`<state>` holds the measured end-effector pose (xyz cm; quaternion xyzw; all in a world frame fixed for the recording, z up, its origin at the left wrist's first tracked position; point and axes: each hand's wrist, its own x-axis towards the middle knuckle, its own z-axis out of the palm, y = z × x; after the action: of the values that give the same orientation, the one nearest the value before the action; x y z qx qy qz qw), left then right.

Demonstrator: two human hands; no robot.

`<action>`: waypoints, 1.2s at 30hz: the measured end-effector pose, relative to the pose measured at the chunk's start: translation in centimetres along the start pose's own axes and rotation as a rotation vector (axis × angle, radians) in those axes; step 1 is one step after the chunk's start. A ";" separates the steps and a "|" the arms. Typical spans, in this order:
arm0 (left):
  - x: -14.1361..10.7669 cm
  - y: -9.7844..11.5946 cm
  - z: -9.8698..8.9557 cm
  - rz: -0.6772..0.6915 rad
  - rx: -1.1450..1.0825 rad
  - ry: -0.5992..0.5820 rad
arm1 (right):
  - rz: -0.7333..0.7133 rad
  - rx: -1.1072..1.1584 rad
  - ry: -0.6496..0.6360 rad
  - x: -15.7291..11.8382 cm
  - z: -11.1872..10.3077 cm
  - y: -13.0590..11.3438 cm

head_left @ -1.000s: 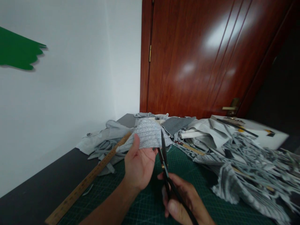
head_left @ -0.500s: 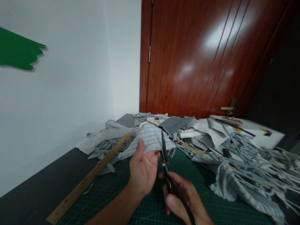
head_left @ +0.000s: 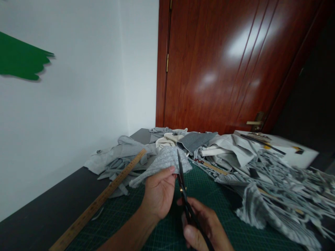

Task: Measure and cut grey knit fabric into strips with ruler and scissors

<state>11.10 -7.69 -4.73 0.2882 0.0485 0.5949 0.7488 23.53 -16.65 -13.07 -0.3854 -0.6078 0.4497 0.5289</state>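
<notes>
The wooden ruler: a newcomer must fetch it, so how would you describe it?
Below the red door is a green cutting mat. Along its left side slants a long wooden ruler, its far end on grey fabric. Unlike the tan strips partly buried in the right-hand scrap pile, it lies uncovered.

Door (head_left: 209,76) looked glossy, smooth wood, ruler (head_left: 104,195) appeared matt wood, gray piece (head_left: 166,158) was ribbed, rough-looking cloth, scissors (head_left: 181,190) showed dark metal blades, cutting mat (head_left: 204,183) appeared matt, wall (head_left: 78,90) looked smooth
</notes>
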 end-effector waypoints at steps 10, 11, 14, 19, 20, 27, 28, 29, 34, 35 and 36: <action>0.0 0.4 0.0 0.010 0.012 -0.025 | 0.016 0.051 0.004 -0.2 0.4 -0.3; 0.0 0.4 -0.1 0.009 0.009 -0.022 | 0.015 0.051 -0.002 -0.2 0.4 -0.4; 0.1 0.6 -0.2 0.020 -0.012 -0.001 | 0.031 0.048 0.013 -0.2 0.5 -0.6; 0.1 0.7 -0.3 0.014 -0.017 -0.014 | 0.051 0.055 0.008 -0.3 0.6 -1.0; 0.0 0.7 -0.4 0.014 -0.014 -0.021 | 0.050 0.049 0.003 -0.3 0.6 -1.0; 0.1 0.6 -0.4 0.015 -0.012 -0.035 | 0.004 0.047 -0.049 -0.1 0.6 -0.7; 0.0 0.6 -0.3 0.011 -0.012 -0.041 | 0.005 0.048 -0.045 -0.1 0.6 -0.7; 0.0 0.6 -0.3 0.012 -0.011 -0.048 | 0.006 0.049 -0.037 -0.1 0.6 -0.7; -0.2 0.7 -0.1 0.015 0.006 -0.066 | 0.016 0.065 -0.035 -0.3 0.7 -1.1; -0.2 0.7 -0.1 0.008 0.008 -0.067 | 0.020 0.069 -0.034 -0.3 0.8 -1.2; -0.2 0.7 -0.1 -0.001 0.008 -0.069 | 0.028 0.075 -0.027 -0.4 0.8 -1.3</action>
<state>10.36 -7.72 -4.54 0.3116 0.0249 0.5841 0.7490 22.75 -17.49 -12.01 -0.3676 -0.5924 0.4846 0.5283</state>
